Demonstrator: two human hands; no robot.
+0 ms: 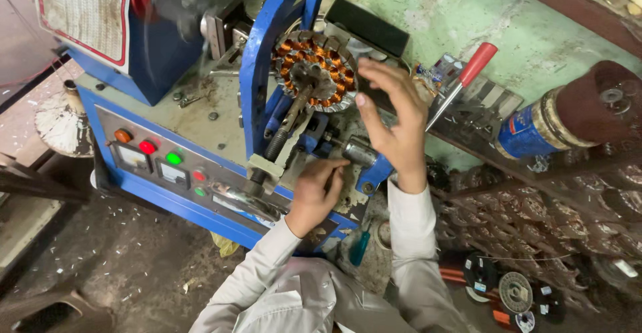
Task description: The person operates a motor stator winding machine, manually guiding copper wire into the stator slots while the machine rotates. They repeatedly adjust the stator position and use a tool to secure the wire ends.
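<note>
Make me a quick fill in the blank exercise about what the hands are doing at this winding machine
1. The right hand, fingers spread, is raised beside the round stator wound with ____ coloured wire.
2. The left hand rests on the machine, whose frame is painted ____.
3. The screwdriver lying to the right has a ____ handle.

Missing words: copper; blue; red

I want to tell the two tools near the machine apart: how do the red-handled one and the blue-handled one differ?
The red-handled tool lies up on the cluttered bench to the right of the right hand, its shaft slanting down-left; the blue-handled tool sits lower, between the two sleeves, nearly upright. The red-handled tool shows handle and metal shaft; the blue-handled tool shows mostly handle. Neither hand touches either; the left hand is on the machine.
</note>
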